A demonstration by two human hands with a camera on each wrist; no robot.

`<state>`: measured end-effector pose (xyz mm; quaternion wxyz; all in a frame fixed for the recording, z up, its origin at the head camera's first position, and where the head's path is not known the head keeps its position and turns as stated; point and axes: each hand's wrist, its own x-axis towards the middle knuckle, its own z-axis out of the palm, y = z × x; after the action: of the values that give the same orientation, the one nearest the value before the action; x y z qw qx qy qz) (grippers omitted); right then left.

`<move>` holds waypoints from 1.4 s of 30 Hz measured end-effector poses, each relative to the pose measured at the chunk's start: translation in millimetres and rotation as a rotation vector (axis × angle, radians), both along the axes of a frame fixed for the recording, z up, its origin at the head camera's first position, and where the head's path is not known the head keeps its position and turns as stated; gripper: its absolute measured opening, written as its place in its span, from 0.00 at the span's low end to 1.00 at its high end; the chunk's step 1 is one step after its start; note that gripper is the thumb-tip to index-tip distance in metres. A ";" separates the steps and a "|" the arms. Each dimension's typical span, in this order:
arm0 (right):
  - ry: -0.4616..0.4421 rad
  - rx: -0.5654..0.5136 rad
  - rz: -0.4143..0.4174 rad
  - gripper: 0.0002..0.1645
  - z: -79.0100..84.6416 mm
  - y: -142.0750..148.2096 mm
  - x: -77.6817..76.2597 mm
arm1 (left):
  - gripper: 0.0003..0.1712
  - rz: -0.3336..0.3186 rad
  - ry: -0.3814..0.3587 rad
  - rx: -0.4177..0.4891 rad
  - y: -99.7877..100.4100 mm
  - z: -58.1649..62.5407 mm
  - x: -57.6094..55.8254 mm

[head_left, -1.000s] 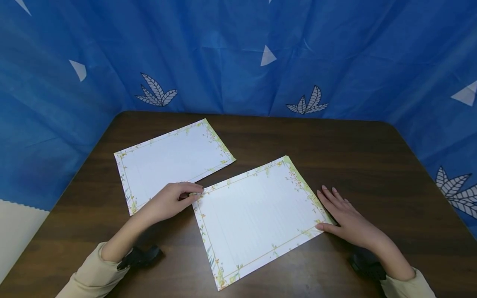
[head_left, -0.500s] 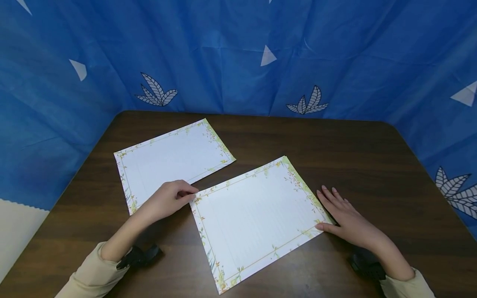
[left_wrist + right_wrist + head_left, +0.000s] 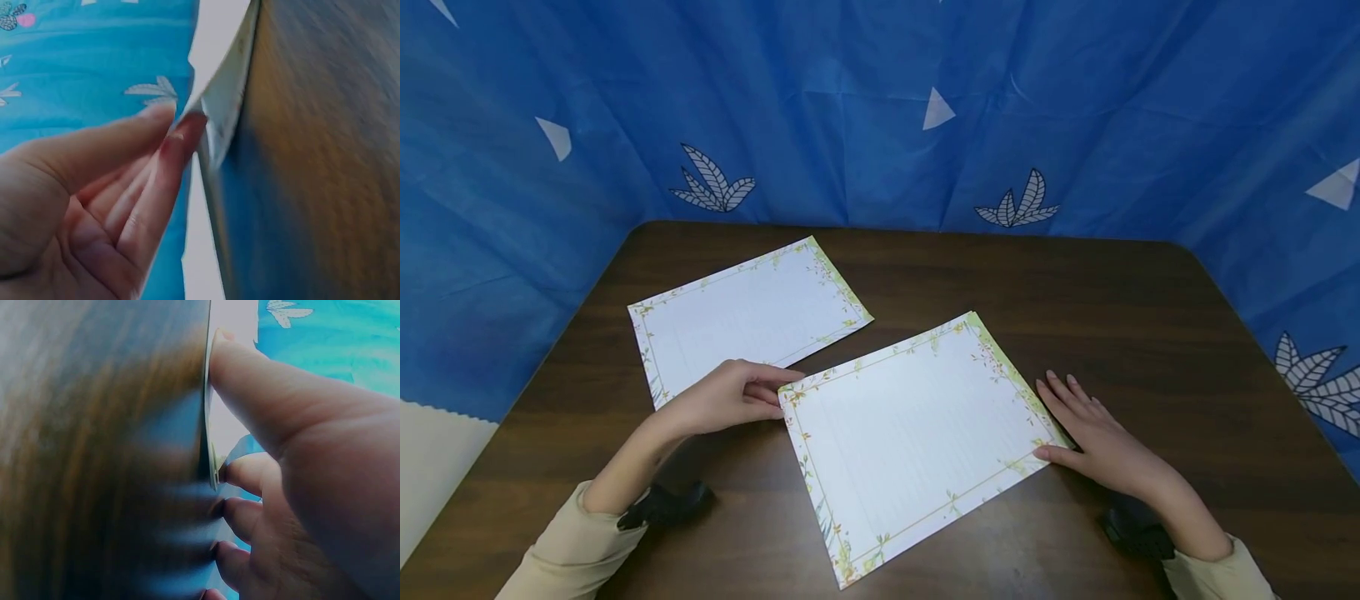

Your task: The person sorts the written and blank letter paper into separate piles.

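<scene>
A stack of white paper (image 3: 917,442) with a floral border lies slanted on the table in front of me. My left hand (image 3: 730,400) holds its far-left corner, which partly covers the fingertips in the head view. The left wrist view shows that paper corner (image 3: 222,103) bent up off the table, with thumb and fingertips drawn close together at it. My right hand (image 3: 1093,446) rests flat at the stack's right end, fingers straight and spread. Its thumb (image 3: 240,381) lies on the paper near the edge, while the other fingertips reach past the edge.
A second sheet of bordered paper (image 3: 752,304) lies farther back on the left, partly behind my left hand. The brown wooden table (image 3: 1075,292) ends at a blue patterned curtain (image 3: 880,117). Dark bands (image 3: 670,504) show at the wrists.
My left hand has drawn back left from over the corner, its fingertips now partly covered by it. The corner has shifted slightly left and risen. The right hand stays in place.
</scene>
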<state>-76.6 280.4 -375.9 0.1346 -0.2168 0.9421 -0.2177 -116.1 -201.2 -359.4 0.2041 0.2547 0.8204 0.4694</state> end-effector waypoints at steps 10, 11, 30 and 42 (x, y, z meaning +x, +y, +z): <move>0.006 -0.006 0.005 0.53 -2.3 0.7 -0.8 | 0.32 -0.056 0.088 0.002 0.0 -12.2 -6.1; 0.007 -0.005 0.005 0.53 -2.3 0.7 -0.8 | 0.32 -0.052 0.091 -0.001 0.2 -12.6 -6.1; 0.009 0.002 0.003 0.53 -0.5 1.2 -0.1 | 0.41 -0.147 0.221 -0.104 -2.0 -13.9 -4.6; 0.012 0.005 0.003 0.53 -1.1 0.9 -0.4 | 0.42 -0.115 0.170 -0.111 4.3 -15.8 -1.1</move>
<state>-77.0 281.3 -377.0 0.1298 -0.2191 0.9431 -0.2136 -117.2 -196.9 -375.2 0.1743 0.3284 0.8435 0.3877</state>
